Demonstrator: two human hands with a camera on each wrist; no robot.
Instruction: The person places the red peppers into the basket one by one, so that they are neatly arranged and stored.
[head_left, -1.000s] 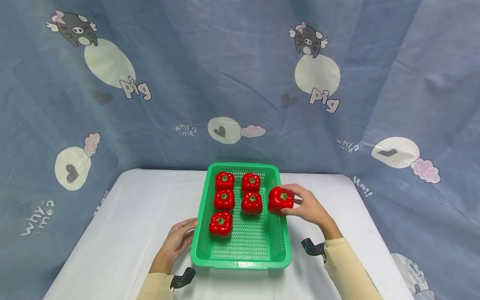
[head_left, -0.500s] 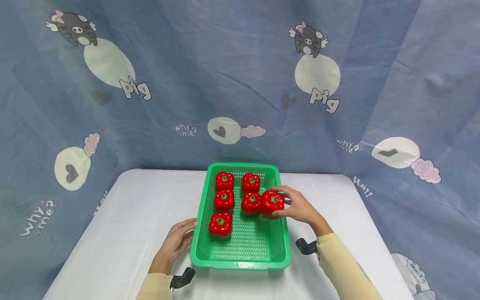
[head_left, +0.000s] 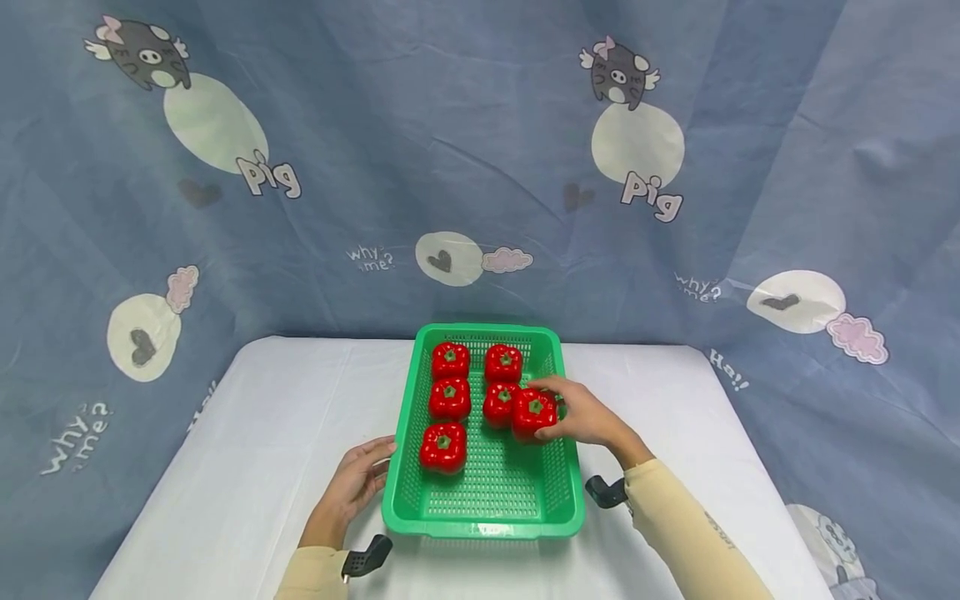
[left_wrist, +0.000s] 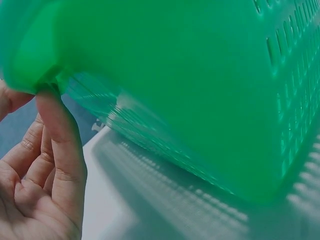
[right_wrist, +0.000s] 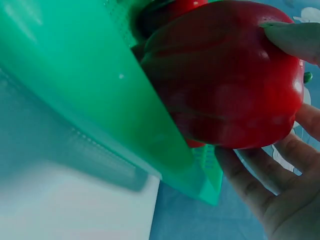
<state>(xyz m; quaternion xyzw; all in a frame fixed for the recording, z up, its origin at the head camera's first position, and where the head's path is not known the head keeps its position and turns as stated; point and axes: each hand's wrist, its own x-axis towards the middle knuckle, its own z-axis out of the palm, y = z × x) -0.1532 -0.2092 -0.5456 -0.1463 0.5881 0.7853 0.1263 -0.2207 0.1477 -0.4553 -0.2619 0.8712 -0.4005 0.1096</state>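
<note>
In the head view, my right hand [head_left: 585, 414] grips a red bell pepper [head_left: 534, 410] inside the right side of a green basket [head_left: 483, 529]. That pepper overlaps another bell pepper [head_left: 498, 402] on its left. The right wrist view shows the held pepper [right_wrist: 225, 80] large, with its green stem [right_wrist: 307, 77] partly hidden by the hand. My left hand [head_left: 356, 481] is at the basket's left rim. Seen from the left wrist, its thumb [left_wrist: 59, 130] presses under the rim, with a forefinger beside it.
Several more red bell peppers stand stem-up in the basket: three in a left column, with one [head_left: 442, 447] nearest, and one [head_left: 503, 363] at the back right. The basket stands on a white table [head_left: 300, 417]. A blue printed cloth [head_left: 480, 167] hangs behind.
My right hand has moved left and slightly nearer with the bell pepper, from the basket's right wall to beside the middle pepper. The left hand keeps its place at the rim.
</note>
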